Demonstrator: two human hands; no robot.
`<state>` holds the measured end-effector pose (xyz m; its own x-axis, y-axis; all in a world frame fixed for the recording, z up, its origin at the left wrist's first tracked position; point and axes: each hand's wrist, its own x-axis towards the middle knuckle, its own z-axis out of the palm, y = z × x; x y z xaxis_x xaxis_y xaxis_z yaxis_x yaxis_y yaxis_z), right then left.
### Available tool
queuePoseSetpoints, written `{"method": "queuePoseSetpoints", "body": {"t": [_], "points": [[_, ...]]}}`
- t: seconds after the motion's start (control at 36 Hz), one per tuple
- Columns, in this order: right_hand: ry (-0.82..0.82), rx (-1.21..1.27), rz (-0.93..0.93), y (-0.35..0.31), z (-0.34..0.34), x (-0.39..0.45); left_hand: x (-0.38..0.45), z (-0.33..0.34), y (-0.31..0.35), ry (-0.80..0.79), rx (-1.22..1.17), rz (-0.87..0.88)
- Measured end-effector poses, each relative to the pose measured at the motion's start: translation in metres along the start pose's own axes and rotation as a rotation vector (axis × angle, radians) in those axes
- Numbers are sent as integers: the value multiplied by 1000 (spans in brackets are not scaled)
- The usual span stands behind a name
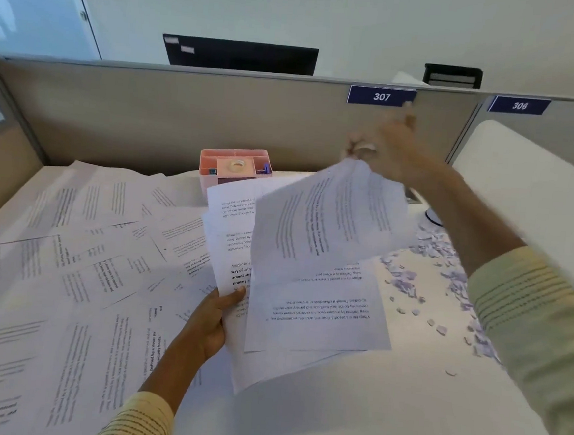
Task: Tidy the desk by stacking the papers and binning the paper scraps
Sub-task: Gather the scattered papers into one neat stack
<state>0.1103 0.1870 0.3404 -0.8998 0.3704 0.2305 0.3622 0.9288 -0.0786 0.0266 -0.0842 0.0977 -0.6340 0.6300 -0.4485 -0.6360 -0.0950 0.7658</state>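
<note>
- While the left hand (216, 318) grips a bundle of printed papers (305, 321) by its left edge, thumb on top and fingers curled under, the bundle sits raised just above the white surface (383, 413), near the middle of the view
- Raised higher and farther back, the right hand (387, 146) is blurred; its fingers appear closed in a pinch on the top corner of a single sheet (330, 220); that sheet hangs down tilted and overlaps the upper part of the held bundle
- Both forearms wear pale yellow sleeves with thin dark stripes; the left sleeve (139, 422) enters from the bottom edge, the right sleeve (529, 305) from the right edge
- Loose printed sheets (87, 253) cover the left half of the surface, overlapping at many angles; none are squared together
- Small torn paper scraps (429, 263), pale lilac in this light, lie scattered on the right side of the surface, beside the held bundle and under the right forearm
- A pink desk organiser (234, 168) stands at the back of the surface, against a beige partition (184, 113); a roll of tape sits in its middle compartment; the top of the bundle partly hides its front
- Blue labels on the partition read 307 (381, 96) and 306 (519, 106); a dark monitor (240, 55) shows beyond it
</note>
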Motion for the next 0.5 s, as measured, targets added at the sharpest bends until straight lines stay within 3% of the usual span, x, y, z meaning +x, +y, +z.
{"method": "queuePoseSetpoints", "body": {"t": [0.06, 0.11, 0.19, 0.28, 0.39, 0.44, 0.5], "points": [[-15, -225, -127, -26, 18, 3, 1, -1, -3, 25, 25, 8], [83, -466, -322, -56, 36, -4, -1, 1, -5, 3, 32, 34], [92, -585, -501, -95, 71, -22, -7, 0, -9, 20, 58, 51], [66, -576, -612, -115, 113, -37, 6, -23, -17, 74, 152, -49], [78, -347, -701, -126, 159, -54, -9, -14, -10, -8, 188, -77], [149, -164, -631, -124, 167, -63, -20, -9, -8, -17, 202, -72], [272, -31, -437, -110, 169, -70, -23, -16, -10, -54, 154, -85]]}}
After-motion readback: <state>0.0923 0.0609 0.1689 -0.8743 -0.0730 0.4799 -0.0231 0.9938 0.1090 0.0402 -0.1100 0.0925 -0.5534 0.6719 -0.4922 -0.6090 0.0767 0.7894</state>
